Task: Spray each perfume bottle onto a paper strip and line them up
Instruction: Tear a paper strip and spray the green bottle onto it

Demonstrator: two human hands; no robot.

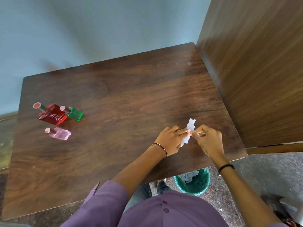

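Observation:
Three perfume bottles stand at the left of the dark wooden table (pixel 114 99): a large red bottle (pixel 52 114), a small green bottle (pixel 74 114) right beside it, and a small pink bottle (pixel 59 133) nearer to me. At the table's right front, both hands pinch a bunch of white paper strips (pixel 190 126) with jagged edges. My left hand (pixel 170 140) grips them from the left, my right hand (pixel 208 140) from the right, fingertips nearly touching. The strips' lower ends poke out below the fingers.
A tall wooden cabinet side (pixel 255 71) rises along the table's right edge. A green waste bin (pixel 192 181) holding paper scraps sits on the floor under the table's front edge. A pale blue wall (pixel 98 30) lies behind the table.

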